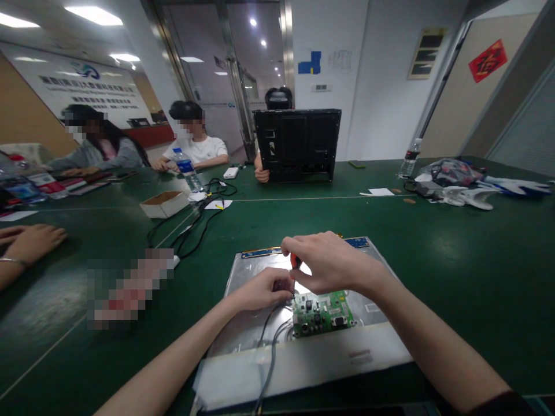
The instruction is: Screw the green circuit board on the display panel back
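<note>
In front of me lies a flat metal display panel [243, 289] with a green circuit board [325, 315] on its back. My right hand [323, 263] is closed around the red handle of a screwdriver [295, 262], held upright with its tip at the board's upper left corner. Beside that tip is my left hand [266, 287], its fingers curled together near the corner; whatever they pinch is hidden or too small to make out. Dark cables [273, 346] run from the board's left side across a whitish strip [303, 364] along the panel's near edge.
Across the green table [455, 277], a person holds up a black monitor casing [299, 144]. Two more people sit at the far left. Left of the panel are a small open box [165, 204], black cords [203, 225], a water bottle [187, 167] and another person's hand [37, 248]. Plastic bags [455, 176] lie right.
</note>
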A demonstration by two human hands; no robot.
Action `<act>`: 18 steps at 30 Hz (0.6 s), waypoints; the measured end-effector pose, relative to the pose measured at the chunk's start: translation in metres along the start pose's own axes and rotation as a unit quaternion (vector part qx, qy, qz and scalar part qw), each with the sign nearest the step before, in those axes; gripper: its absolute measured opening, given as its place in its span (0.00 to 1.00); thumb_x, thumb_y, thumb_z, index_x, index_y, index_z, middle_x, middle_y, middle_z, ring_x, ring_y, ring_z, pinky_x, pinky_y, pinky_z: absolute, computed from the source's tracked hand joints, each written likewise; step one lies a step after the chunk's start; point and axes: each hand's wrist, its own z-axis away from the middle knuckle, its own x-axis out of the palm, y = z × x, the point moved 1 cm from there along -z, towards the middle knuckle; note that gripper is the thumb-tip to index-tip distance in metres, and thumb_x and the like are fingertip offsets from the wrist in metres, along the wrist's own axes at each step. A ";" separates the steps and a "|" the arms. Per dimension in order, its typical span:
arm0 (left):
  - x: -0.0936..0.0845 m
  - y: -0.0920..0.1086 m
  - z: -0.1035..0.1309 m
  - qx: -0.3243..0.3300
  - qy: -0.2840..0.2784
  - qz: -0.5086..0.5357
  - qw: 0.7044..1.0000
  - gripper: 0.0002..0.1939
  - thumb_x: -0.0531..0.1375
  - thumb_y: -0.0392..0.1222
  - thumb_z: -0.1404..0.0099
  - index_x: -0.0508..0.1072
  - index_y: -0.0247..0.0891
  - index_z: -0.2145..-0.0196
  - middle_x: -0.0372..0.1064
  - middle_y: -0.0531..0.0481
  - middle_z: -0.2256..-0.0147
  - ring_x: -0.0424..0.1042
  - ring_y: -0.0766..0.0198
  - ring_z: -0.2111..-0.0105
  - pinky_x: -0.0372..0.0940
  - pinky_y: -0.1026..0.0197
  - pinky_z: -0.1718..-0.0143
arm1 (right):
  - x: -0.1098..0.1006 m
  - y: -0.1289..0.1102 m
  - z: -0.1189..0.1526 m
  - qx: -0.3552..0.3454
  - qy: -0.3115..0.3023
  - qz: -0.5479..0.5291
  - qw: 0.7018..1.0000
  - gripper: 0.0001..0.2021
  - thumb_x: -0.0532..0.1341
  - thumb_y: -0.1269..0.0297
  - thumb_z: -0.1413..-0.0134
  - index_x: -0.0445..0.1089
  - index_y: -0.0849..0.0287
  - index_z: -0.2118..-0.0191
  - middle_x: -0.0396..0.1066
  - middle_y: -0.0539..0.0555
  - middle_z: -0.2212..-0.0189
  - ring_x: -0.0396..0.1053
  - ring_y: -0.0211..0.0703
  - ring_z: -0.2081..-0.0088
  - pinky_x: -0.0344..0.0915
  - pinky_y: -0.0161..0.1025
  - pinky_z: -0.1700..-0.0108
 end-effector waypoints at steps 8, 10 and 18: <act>0.001 0.001 0.000 -0.021 0.002 0.014 1.000 0.03 0.60 0.35 0.43 0.70 0.35 0.68 0.66 0.54 0.75 0.64 0.66 0.75 0.59 0.66 0.73 | 0.004 -0.003 -0.008 0.027 0.007 0.043 0.999 0.05 0.56 0.63 0.42 0.64 0.58 0.63 0.70 0.51 0.70 0.59 0.35 0.75 0.42 0.36 0.75; 0.001 0.002 0.000 -0.020 0.005 0.022 1.000 0.04 0.60 0.35 0.43 0.70 0.35 0.68 0.67 0.54 0.74 0.65 0.66 0.75 0.59 0.66 0.73 | 0.005 -0.003 -0.008 0.028 0.003 0.043 0.999 0.06 0.57 0.61 0.42 0.64 0.58 0.64 0.70 0.50 0.72 0.59 0.35 0.75 0.42 0.37 0.75; 0.000 0.002 0.000 -0.008 0.003 0.024 1.000 0.02 0.60 0.34 0.44 0.70 0.35 0.71 0.65 0.55 0.75 0.64 0.66 0.74 0.59 0.65 0.71 | 0.004 0.001 -0.003 0.009 0.003 0.010 1.000 0.08 0.55 0.66 0.46 0.62 0.60 0.59 0.71 0.53 0.65 0.61 0.37 0.72 0.45 0.35 0.74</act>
